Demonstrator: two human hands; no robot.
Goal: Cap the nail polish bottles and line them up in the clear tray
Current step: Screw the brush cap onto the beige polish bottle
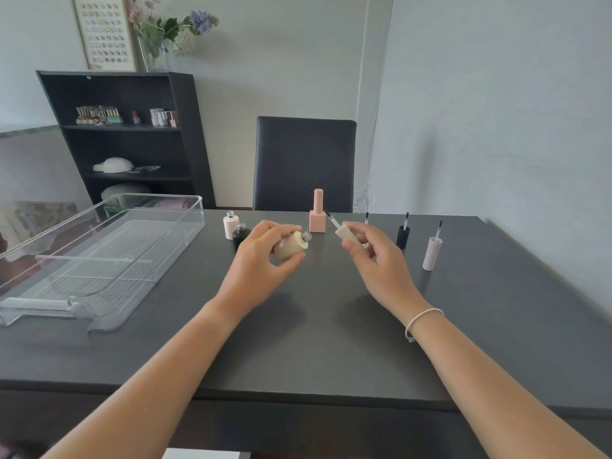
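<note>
My left hand (256, 260) holds an uncapped cream bottle (292, 246), tilted with its threaded neck toward the right. My right hand (374, 256) grips the matching cream cap (345, 234); its brush points up-left, a short gap from the bottle's neck. A capped pink square bottle (317, 220) stands just behind. An open white-pink bottle (230, 225) and an open black bottle (241, 234) stand to the left. A black cap (402, 236) and a pale pink cap (432, 253) stand brush-up on the right. The clear tray (99, 260) lies at the left.
Everything sits on a dark grey table (314, 342). A dark chair (303, 164) stands at the table's far side. A black shelf unit (132, 137) with small bottles is behind the tray. Another thin brush tip (366, 218) shows behind my right hand.
</note>
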